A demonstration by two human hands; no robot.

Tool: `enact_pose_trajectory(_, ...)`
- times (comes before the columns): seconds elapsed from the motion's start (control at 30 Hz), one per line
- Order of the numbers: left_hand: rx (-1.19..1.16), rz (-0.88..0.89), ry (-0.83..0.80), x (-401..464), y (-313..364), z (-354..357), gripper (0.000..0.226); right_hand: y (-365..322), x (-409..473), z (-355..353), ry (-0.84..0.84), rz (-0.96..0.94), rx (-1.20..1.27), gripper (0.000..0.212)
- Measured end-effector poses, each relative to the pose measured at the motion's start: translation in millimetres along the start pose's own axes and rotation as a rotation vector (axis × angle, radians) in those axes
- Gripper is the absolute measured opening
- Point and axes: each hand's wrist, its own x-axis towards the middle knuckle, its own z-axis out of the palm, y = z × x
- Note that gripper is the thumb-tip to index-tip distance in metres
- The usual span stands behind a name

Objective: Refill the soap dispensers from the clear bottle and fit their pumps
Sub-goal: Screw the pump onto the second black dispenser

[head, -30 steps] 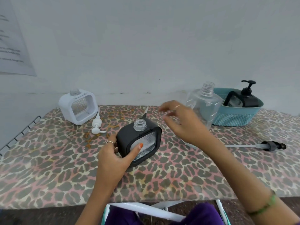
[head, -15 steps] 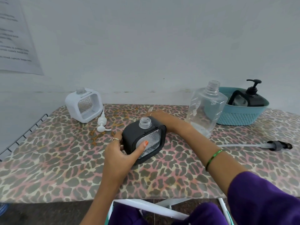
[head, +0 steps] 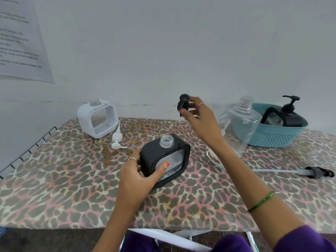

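Note:
A black square soap dispenser (head: 164, 157) with an open clear neck stands mid-table; my left hand (head: 138, 171) grips its left side, thumb on the front window. Above and behind it, my right hand (head: 198, 115) holds a black pump (head: 183, 104) in the air. The clear bottle (head: 238, 124) stands uncapped to the right, partly behind my right forearm. A white dispenser (head: 99, 118) with an open neck stands at the back left, its white pump (head: 116, 140) lying beside it on the table.
A teal basket (head: 276, 137) at the back right holds a black dispenser (head: 283, 117) with its pump on. A long-tubed black pump (head: 309, 172) lies at the right edge. A wire rack (head: 27, 151) borders the leopard-print table (head: 72, 193) on the left. Wall close behind.
My right hand reached behind the black dispenser, took up the black pump and lifted it above the table. My left hand has kept its hold on the dispenser.

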Motion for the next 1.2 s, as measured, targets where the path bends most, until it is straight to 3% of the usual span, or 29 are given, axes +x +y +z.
enact_pose_trajectory(0.17, 0.004, 0.003, -0.014, 1, -1, 0, 0.046, -45, -16, -23, 0.101, -0.038, 0.396, 0.026)
enact_pose_trajectory(0.43, -0.005, 0.012, -0.003, -2, -3, -2, 0.042, -75, -38, -27, 0.027, 0.010, 0.784, 0.034)
enact_pose_trajectory(0.73, -0.013, 0.013, -0.011, 0, -1, 0, 0.040, -70, -43, -23, 0.026, -0.046, 0.506, 0.022)
enact_pose_trajectory(1.2, 0.042, 0.053, -0.001, 1, -2, 1, 0.048, -36, -70, 8, -0.205, 0.096, 0.092, 0.030)
